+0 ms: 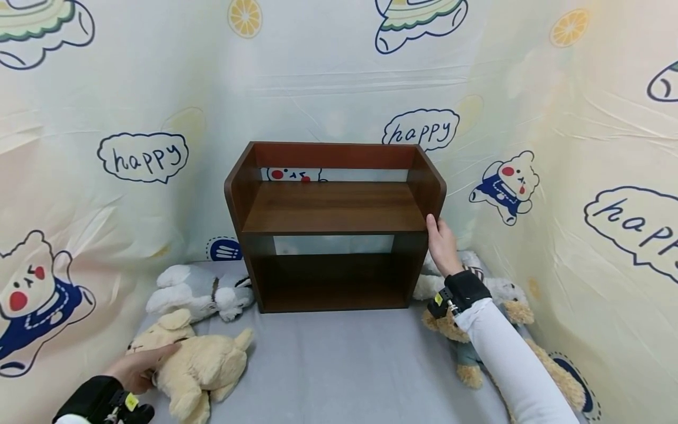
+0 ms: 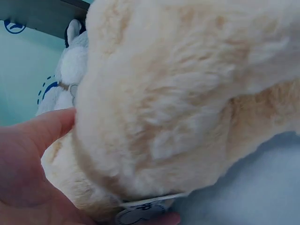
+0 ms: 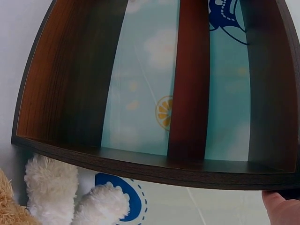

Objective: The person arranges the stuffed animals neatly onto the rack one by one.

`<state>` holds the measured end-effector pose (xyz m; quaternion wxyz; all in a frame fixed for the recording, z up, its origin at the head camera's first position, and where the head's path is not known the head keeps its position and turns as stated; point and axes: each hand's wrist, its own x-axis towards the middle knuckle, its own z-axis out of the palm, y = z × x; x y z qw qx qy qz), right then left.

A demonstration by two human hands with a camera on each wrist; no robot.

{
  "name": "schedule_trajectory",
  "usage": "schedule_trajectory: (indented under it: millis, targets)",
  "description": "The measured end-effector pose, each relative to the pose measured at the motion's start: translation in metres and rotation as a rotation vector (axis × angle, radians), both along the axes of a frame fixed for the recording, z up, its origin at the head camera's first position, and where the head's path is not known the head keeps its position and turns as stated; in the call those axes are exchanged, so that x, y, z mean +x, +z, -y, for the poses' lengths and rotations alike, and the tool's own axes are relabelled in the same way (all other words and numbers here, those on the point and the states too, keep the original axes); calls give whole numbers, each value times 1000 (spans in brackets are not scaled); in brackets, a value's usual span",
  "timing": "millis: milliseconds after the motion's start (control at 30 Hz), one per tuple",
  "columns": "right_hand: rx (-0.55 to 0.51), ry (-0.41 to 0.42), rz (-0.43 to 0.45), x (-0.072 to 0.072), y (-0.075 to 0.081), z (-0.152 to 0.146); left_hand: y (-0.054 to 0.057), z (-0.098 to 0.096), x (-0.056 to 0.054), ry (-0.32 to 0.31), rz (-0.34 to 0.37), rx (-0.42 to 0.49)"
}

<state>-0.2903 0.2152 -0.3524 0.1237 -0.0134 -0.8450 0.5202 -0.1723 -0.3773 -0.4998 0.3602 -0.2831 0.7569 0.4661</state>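
Observation:
On the left, my left hand [image 1: 143,365] grips a cream plush dog [image 1: 203,359] by its front part as it lies on its side. In the left wrist view the thumb [image 2: 56,122] presses into its fur, and a fingertip shows near its round tag [image 2: 140,213]. A dark brown two-tier wooden shelf [image 1: 333,206] stands upright in the middle, both tiers bare. My right hand [image 1: 444,244] touches the outside of its right side panel with fairly straight fingers. In the right wrist view the shelf [image 3: 190,84] fills most of the picture, fingertips at its edge.
A white-and-grey plush toy [image 1: 193,291] lies left of the shelf, behind the cream dog. At the right, partly under my right arm, lie a brown teddy bear [image 1: 468,374] and whitish plush toys [image 1: 505,290]. Grey cloth [image 1: 328,365] covers the surface; printed curtains [image 1: 318,88] enclose it.

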Motion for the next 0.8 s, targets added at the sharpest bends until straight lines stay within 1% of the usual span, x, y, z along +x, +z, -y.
schedule_trajectory:
  millis: [33,133,233,433,567,633,700,800]
  targets:
    - [-1,1,0,0,0,0,3,-3,3,-11,-3,26]
    - [-1,5,-2,0,0,0,9,-11,8,-2,-1,75]
    - [3,5,2,1,-1,0,8,-14,9,19,-12,103]
    - [2,10,2,1,-2,1,-3,-12,7,96,-19,174]
    - [3,17,-12,-1,-1,1,-11,-11,9,162,-33,185]
    - [2,18,-17,-1,-1,2,-13,-12,10,192,-23,204]
    - [3,21,-17,-1,-1,1,-16,-13,11,235,7,225]
    - [0,22,-17,-1,-2,1,-20,-15,12,293,26,269]
